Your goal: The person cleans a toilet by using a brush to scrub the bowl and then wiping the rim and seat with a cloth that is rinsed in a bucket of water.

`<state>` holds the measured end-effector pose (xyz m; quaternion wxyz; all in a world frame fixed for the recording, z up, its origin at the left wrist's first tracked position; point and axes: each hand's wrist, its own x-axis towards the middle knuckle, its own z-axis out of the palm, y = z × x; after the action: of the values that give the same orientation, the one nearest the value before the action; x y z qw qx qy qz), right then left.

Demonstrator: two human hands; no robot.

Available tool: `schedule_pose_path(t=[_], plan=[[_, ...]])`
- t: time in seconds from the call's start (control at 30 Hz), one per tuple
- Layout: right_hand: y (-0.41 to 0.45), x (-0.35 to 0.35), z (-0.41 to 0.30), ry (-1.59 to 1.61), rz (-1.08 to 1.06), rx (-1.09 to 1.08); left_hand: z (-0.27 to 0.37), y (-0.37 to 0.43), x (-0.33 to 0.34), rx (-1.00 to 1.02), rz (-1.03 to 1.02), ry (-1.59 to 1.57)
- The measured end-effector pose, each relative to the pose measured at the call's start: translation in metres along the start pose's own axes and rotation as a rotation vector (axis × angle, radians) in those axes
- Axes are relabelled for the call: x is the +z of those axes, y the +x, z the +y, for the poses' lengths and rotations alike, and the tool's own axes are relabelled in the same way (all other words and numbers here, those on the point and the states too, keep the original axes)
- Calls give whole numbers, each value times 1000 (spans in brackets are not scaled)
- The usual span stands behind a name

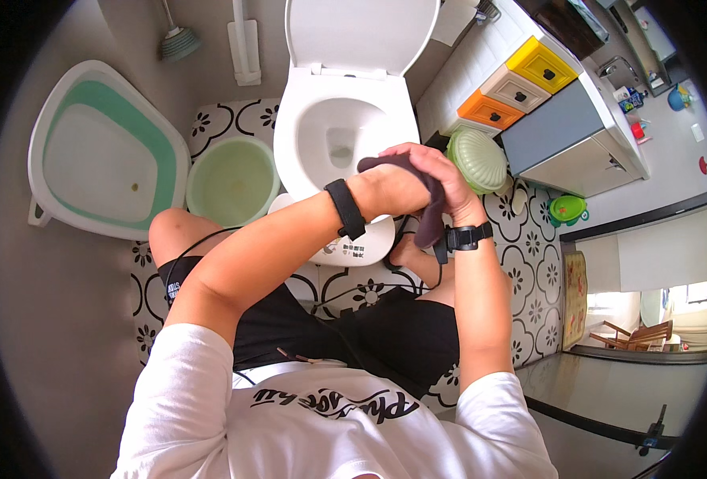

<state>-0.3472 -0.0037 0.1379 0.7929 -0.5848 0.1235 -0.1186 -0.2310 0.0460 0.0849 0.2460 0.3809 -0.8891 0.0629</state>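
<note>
In front of me, both my hands hold a dark brown cloth (430, 224). My left hand (396, 184) reaches across to the right, with the cloth folded around its far side. My right hand (443, 173) presses in from the right, its fingers over the cloth. One end of the cloth hangs down between the wrists. The left fingertips are mostly hidden. Dark straps with a cable are on both wrists. Beyond the hands stands a white toilet (344, 129), lid up, water in its bowl. A pale green basin (232, 179) holding liquid sits left of it.
A white and teal bathtub (108, 149) is at the left. A plunger (179, 43) stands at the back wall. To the right are a green shell-lidded bin (478, 158), a cabinet with coloured drawers (503, 96) and a green potty (568, 208). A white stool (359, 248) stands between my legs.
</note>
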Motion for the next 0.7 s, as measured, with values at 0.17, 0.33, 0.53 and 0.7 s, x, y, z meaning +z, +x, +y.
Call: schedule_pose_path(t=[0.17,0.33,0.53,0.7], plan=[[-9,-20,42,419,244,-81,0,18,-50,-174,-178,-220],[14,8,52,286,633,-367,-26,-3,-84,-499,-117,-255],[38,28,20,-58,601,-364,-74,-50,-149,-650,-97,-596],[65,54,2,27,364,-331,-66,-96,-163,-904,0,-1339]])
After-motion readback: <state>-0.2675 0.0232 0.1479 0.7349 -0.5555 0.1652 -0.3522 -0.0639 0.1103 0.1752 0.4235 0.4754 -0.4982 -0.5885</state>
